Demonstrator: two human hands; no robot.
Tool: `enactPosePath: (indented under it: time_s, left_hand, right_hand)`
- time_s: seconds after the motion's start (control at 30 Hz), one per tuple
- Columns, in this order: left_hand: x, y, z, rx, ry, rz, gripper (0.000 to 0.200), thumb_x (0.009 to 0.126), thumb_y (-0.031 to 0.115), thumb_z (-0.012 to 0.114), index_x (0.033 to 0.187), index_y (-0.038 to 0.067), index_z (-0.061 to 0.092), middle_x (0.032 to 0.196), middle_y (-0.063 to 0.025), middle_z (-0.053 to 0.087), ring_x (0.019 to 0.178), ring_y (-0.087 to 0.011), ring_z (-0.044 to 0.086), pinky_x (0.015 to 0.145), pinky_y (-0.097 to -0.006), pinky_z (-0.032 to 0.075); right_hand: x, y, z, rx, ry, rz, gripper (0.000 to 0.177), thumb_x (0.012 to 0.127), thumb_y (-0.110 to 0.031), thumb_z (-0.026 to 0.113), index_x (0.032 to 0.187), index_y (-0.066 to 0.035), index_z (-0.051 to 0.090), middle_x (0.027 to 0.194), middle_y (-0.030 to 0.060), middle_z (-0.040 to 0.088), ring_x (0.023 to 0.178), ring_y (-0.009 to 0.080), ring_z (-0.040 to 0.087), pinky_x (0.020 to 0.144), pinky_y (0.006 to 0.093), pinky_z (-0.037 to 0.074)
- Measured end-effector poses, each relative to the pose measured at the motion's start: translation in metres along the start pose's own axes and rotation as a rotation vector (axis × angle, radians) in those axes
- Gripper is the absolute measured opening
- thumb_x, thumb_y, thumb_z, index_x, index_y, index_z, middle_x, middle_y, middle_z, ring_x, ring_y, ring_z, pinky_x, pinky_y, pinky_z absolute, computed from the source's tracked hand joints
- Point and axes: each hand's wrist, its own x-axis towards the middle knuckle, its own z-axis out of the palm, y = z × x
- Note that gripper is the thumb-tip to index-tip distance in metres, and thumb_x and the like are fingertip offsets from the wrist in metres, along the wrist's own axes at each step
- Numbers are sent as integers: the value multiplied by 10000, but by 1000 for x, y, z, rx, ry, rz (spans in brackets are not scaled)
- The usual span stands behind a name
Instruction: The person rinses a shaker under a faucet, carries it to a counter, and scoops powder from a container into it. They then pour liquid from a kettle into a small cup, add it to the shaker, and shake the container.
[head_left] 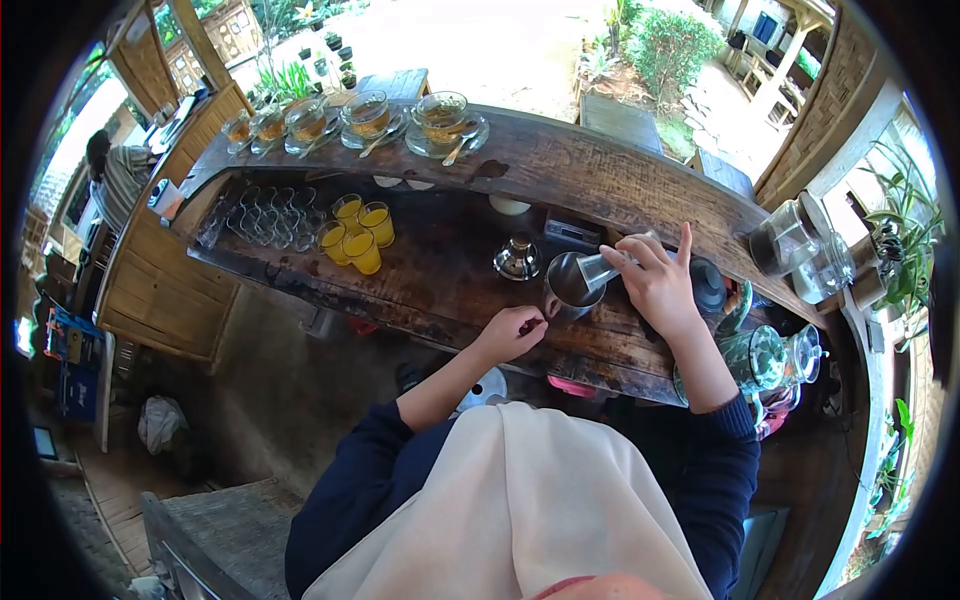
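Observation:
My right hand (655, 278) grips a small clear glass (597, 271), which is tilted over the mouth of a metal cup (573, 290) on the wooden counter. My left hand (512, 333) is closed just left of and below that cup, near the counter's edge; whatever its fingers hold, if anything, is hidden. A shiny metal jigger-like piece (517, 258) stands left of the cup. Several glasses of yellow drink (364, 252) are grouped farther left. Behind the cup lies a small digital scale (573, 232).
Upside-down-looking empty glasses (272, 215) fill the counter's left part. Filled glass cups on saucers (441, 116) line the raised ledge (570, 160). Jars (800, 245) stand at right, near a green patterned pot (752, 358). Another person (122, 178) is at far left.

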Motion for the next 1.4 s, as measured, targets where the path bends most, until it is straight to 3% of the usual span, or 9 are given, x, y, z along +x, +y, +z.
enactPosePath:
  time_s: [0.37,0.57,0.67,0.73,0.77,0.8,0.87,1.13,1.4]
  left_hand:
    - [-1,0,1,-23,2,-5,126,845,107,621,840,-13,583,723,-107,602,614,-175,584,594,-291,475]
    - [-2,1,1,-17,3,4,127,849,108,617,852,-16,587,725,-108,601,606,-175,576,591,-296,472]
    - [1,0,-1,1,-25,-13,119,849,101,617,858,-15,592,731,-106,609,621,-173,586,605,-289,480]
    - [0,-1,1,-19,0,-4,115,849,96,618,857,-16,592,743,-101,616,639,-171,596,626,-278,490]
    - [-1,-2,3,-28,-11,-1,115,849,96,618,857,-16,592,743,-101,616,639,-171,596,626,-278,490]
    - [-1,-1,2,-13,6,9,121,845,102,621,857,-16,594,744,-113,618,643,-192,613,621,-293,495]
    - [0,-2,3,-11,2,27,128,841,108,624,857,-16,596,746,-126,620,647,-213,630,616,-307,500]
    - [1,0,1,-3,-19,-5,83,847,73,620,854,-7,598,747,-105,618,648,-154,614,620,-263,489]
    - [-1,1,2,3,-9,-43,68,856,61,607,866,-6,605,767,-67,636,677,-101,595,626,-244,472]
  right_hand:
    - [-2,-3,-2,30,30,76,357,775,-102,646,1087,-275,663,962,-69,593,981,121,577,1021,697,168]
    - [-10,-5,-6,139,-48,167,373,778,-117,673,1125,-252,656,976,-56,610,982,143,587,1052,661,148]
    - [-16,-4,-14,165,-50,181,335,778,-138,691,1108,-190,659,1004,-27,620,947,181,602,1063,586,217]
    - [-23,-5,-25,380,80,342,358,748,-133,726,1093,-89,641,1036,43,623,915,248,613,991,478,372]
    - [-30,-5,-25,479,102,374,375,729,-67,745,1074,-3,610,1024,94,628,888,249,631,845,352,475]
    - [-40,-9,-25,468,100,388,375,729,-67,745,1074,-3,610,1024,94,628,888,249,631,845,352,475]
    - [-62,-24,-19,786,236,617,367,733,3,734,1075,9,600,999,89,633,901,185,627,789,282,487]
    - [-182,-53,44,895,656,1183,328,797,-37,722,1091,21,590,964,81,657,870,121,621,799,252,482]
    - [-200,-42,59,753,498,1281,332,839,8,650,1149,58,543,1014,151,650,951,166,636,827,282,520]
